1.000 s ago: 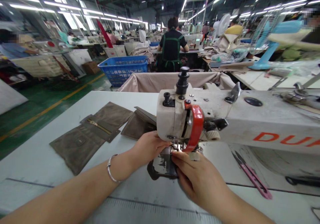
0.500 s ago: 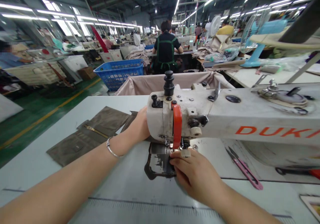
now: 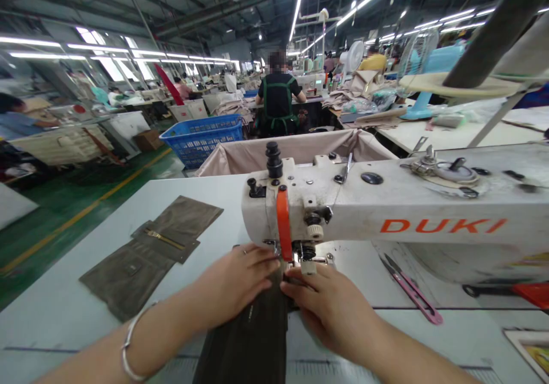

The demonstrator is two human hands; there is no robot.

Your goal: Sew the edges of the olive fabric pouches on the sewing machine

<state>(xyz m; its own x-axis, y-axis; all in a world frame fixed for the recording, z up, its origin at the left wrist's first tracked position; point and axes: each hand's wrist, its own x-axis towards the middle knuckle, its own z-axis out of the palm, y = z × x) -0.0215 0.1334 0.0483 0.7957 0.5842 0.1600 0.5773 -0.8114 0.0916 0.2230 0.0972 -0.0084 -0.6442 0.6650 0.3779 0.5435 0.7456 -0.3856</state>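
A dark olive fabric piece (image 3: pixel 251 332) lies on the table in front of the white sewing machine (image 3: pixel 386 212), running from the needle area toward me. My left hand (image 3: pixel 234 284) rests flat on the fabric's left side, fingers stretched toward the presser foot. On the right side, my right hand (image 3: pixel 328 301) presses the fabric with curled fingers just below the needle, behind the orange guard (image 3: pixel 283 232). A bangle sits on my left wrist.
More olive pieces with a zipper (image 3: pixel 150 246) lie at the left of the table (image 3: pixel 64 304). Pink thread snips (image 3: pixel 412 289) lie right of the needle. A beige cloth bin (image 3: pixel 295 146) and blue basket (image 3: pixel 206 135) stand beyond. A person (image 3: pixel 278 101) sits ahead.
My left hand came back from behind the machine head with a fabric piece, which now lies under both hands at the needle. The bare needle plate is covered.
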